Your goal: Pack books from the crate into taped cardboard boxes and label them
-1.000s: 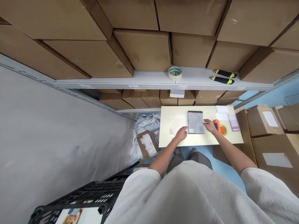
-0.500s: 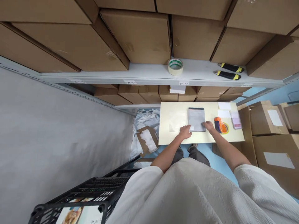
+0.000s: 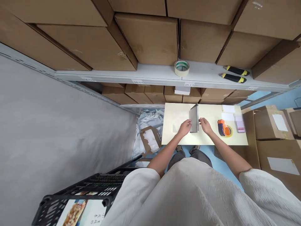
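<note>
A thin grey book (image 3: 194,118) stands tipped up on its edge over the pale yellow tabletop (image 3: 211,138), its flat face turned to the left. My left hand (image 3: 185,127) is at the book's left side, fingers curled against its lower part. On the other side my right hand (image 3: 205,126) has its thumb and fingers closed at the book's right edge. To the right of my right hand lies an orange and dark blue tape dispenser (image 3: 223,127) with a roll of clear yellowish tape.
White papers (image 3: 228,113) lie at the table's back right. A masking tape roll (image 3: 182,68) and two box cutters (image 3: 235,74) rest on the shelf ahead. Cardboard boxes (image 3: 277,124) stand at right. A black crate (image 3: 80,198) and a grey wall (image 3: 58,125) are at left.
The book lay flat with its barcode side up; now it is turned up on edge. My left hand has moved slightly left, and my right hand has shifted inward with the book's edge.
</note>
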The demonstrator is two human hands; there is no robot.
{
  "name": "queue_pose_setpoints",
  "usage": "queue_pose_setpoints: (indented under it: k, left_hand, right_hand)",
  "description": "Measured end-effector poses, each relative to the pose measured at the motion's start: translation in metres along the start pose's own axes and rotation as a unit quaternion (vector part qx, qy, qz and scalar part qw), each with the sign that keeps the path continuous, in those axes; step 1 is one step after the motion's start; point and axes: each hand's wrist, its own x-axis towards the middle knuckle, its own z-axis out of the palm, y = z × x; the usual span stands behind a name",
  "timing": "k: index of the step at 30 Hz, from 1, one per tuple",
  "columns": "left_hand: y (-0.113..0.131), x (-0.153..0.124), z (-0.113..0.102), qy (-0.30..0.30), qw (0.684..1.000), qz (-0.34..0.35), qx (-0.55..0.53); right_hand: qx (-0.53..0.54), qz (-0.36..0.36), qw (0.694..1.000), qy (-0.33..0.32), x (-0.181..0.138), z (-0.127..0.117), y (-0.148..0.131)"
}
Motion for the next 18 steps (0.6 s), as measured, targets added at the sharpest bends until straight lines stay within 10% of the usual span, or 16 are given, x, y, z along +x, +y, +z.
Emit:
queue_pose_setpoints:
  k: [9, 18]
  left_hand:
    - [-0.048, 0.000, -0.042, 0.115, 0.982, -0.150, -0.005]
    - [-0.086, 0.014, -0.059, 0.092, 0.962, -0.257, 0.029]
  right_hand:
    - [-0.012, 0.084, 0.993, -0.077, 0.010, 0.054, 0.026]
    - [-0.071, 0.143, 0.984, -0.074, 0.020, 0.080, 0.043]
